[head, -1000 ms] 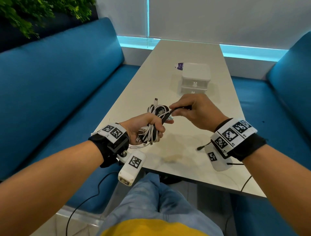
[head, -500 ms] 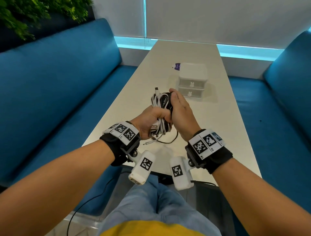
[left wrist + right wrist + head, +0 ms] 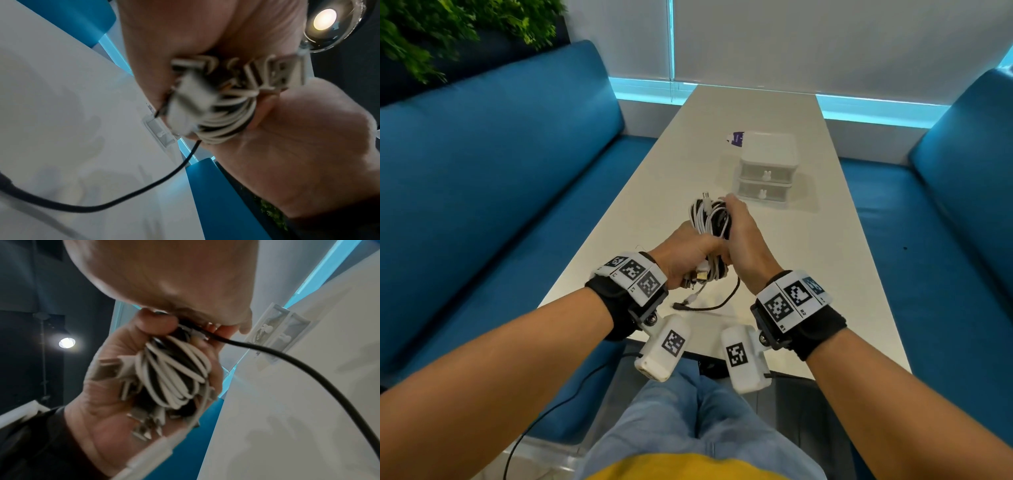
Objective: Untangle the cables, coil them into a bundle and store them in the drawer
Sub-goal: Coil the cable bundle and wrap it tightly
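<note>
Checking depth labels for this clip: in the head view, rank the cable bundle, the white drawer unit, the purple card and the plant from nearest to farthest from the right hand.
1. Cable bundle: touching the right hand, gripped by the left hand.
2. White drawer unit: just beyond, mid-table.
3. Purple card: behind the unit's left corner.
4. Plant: far upper left, behind the sofa.

The right hand, which a second ago was pinching the loose black cable end out to the right of the coiled bundle of white and black cables, is now pressing against the bundle's right side, its fingers curling over the top loops. The black tail is now hanging in a shorter loop below the two hands, its plug near the left wrist. The left hand is holding the bundle higher and nearer the white plastic two-drawer box.
</note>
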Motion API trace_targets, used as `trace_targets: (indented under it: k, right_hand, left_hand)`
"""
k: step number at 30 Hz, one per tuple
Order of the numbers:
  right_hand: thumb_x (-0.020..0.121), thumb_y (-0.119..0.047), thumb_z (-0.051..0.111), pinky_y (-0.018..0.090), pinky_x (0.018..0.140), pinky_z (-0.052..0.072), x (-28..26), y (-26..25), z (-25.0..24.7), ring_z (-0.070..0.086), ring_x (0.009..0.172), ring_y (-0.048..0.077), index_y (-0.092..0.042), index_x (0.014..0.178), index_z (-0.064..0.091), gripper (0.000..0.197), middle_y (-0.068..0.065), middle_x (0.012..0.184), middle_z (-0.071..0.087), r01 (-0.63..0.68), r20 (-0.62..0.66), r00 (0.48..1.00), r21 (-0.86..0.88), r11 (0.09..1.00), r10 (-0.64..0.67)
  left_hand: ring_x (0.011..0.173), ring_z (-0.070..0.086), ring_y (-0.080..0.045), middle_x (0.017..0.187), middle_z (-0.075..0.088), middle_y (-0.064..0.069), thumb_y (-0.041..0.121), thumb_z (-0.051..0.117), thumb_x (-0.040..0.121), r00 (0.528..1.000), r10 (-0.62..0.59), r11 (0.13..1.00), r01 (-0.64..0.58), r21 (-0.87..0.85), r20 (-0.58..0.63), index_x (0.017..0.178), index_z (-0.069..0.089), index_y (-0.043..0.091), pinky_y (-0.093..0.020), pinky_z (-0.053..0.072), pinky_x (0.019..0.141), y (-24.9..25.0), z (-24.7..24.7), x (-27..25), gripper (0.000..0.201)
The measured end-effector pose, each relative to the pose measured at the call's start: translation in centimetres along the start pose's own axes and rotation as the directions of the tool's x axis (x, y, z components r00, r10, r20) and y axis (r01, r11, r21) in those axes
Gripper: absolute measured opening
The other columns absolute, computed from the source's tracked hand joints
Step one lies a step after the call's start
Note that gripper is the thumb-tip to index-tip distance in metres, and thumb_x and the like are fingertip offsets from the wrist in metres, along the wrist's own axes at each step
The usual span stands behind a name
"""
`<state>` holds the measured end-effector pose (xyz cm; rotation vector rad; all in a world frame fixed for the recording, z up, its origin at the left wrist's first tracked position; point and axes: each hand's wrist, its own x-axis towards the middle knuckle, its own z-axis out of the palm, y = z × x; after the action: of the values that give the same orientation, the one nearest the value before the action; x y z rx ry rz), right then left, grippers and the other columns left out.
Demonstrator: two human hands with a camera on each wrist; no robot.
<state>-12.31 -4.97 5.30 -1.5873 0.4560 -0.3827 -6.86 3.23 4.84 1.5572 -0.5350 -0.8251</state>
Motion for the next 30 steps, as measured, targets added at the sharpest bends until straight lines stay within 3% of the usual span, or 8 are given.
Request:
trace_targets:
  k: [3,6,9,11,15,21,25,30]
  right_hand:
    - [0.078,-0.071,0.043,0.044,0.103,0.043,0.1,-0.2,0.0,0.057,0.110,0.015,-0.021,0.125,0.049,0.069,-0.002,0.119,0.059,-0.015,-0.001,1.000,-0.208,0.978,0.015]
    - [0.087,-0.057,0.057,0.037,0.099,0.048,-0.2,-0.5,-0.7,0.058,0.108,0.010,-0.024,0.130,0.046,0.055,-0.004,0.120,0.059,0.033,0.005,0.999,-0.164,0.986,-0.032]
    - [0.073,-0.039,0.080,0.028,0.087,0.054,-0.3,-1.2,-1.1,0.063,0.099,0.008,-0.022,0.124,0.053,0.059,-0.003,0.110,0.062,0.134,0.001,0.991,-0.096,0.986,-0.134]
    - [0.064,-0.027,0.088,0.029,0.086,0.056,0.0,-1.4,-1.0,0.065,0.092,0.009,-0.019,0.110,0.061,0.054,-0.002,0.100,0.066,0.174,-0.044,0.983,-0.069,0.982,-0.178]
    - [0.065,-0.016,0.088,0.034,0.084,0.058,0.5,-1.1,-0.4,0.068,0.085,0.013,-0.023,0.090,0.066,0.034,0.000,0.091,0.069,0.201,-0.148,0.968,-0.015,0.980,-0.201]
    - [0.075,-0.017,0.081,0.023,0.074,0.055,0.1,0.3,0.1,0.062,0.076,0.008,-0.016,0.093,0.061,0.026,-0.003,0.085,0.064,0.316,-0.229,0.922,-0.030,0.948,-0.314]
    - [0.080,-0.018,0.076,0.020,0.073,0.052,0.2,0.0,0.4,0.060,0.076,0.006,-0.014,0.094,0.058,0.023,-0.003,0.085,0.061,0.317,-0.175,0.934,-0.001,0.948,-0.312]
    - [0.085,-0.036,0.071,0.018,0.076,0.048,0.8,-1.6,-0.1,0.062,0.085,0.003,-0.017,0.103,0.062,0.028,-0.005,0.095,0.064,0.240,0.021,0.970,-0.183,0.953,-0.240]
  left_hand:
    - [0.068,0.058,-0.030,0.076,0.058,-0.022,0.006,0.056,0.062,0.998,0.055,0.996,-0.052,0.073,-0.039,0.094,0.060,-0.007,-0.037,0.050,0.060,0.1,0.2,0.0,0.035]
    - [0.067,0.059,-0.028,0.073,0.060,-0.017,0.004,0.057,0.064,0.993,0.118,0.984,-0.114,0.137,-0.023,0.092,0.061,-0.001,-0.034,0.050,0.057,0.7,0.2,-0.4,0.029]
    - [0.072,0.059,-0.026,0.082,0.060,-0.019,-0.004,0.056,0.070,0.985,0.162,0.966,-0.170,0.193,0.056,0.100,0.058,-0.005,-0.034,0.051,0.060,1.3,0.1,-0.7,0.029]
    - [0.062,0.057,-0.025,0.072,0.060,-0.017,-0.007,0.059,0.064,0.989,0.136,0.959,-0.145,0.245,0.051,0.086,0.060,-0.003,-0.033,0.050,0.055,1.6,0.1,-0.7,0.022]
    - [0.053,0.056,-0.024,0.066,0.059,-0.012,-0.015,0.059,0.067,0.981,0.185,0.932,-0.192,0.308,0.050,0.087,0.060,0.007,-0.034,0.049,0.049,1.6,0.3,-0.2,0.029]
    - [0.041,0.054,-0.009,0.059,0.056,-0.004,-0.016,0.048,0.078,0.980,0.193,0.916,-0.199,0.347,0.052,0.095,0.053,0.003,-0.021,0.043,0.041,1.4,0.3,-0.6,0.027]
    - [0.066,0.065,-0.040,0.082,0.066,-0.027,-0.008,0.051,0.077,0.986,0.167,0.930,-0.154,0.334,-0.009,0.102,0.062,0.001,-0.045,0.055,0.057,0.8,0.0,-0.4,0.029]
    - [0.059,0.060,-0.023,0.072,0.063,-0.016,0.003,0.059,0.073,0.995,0.090,0.982,-0.080,0.172,-0.050,0.097,0.063,-0.001,-0.030,0.049,0.052,0.6,-0.5,-0.2,0.025]
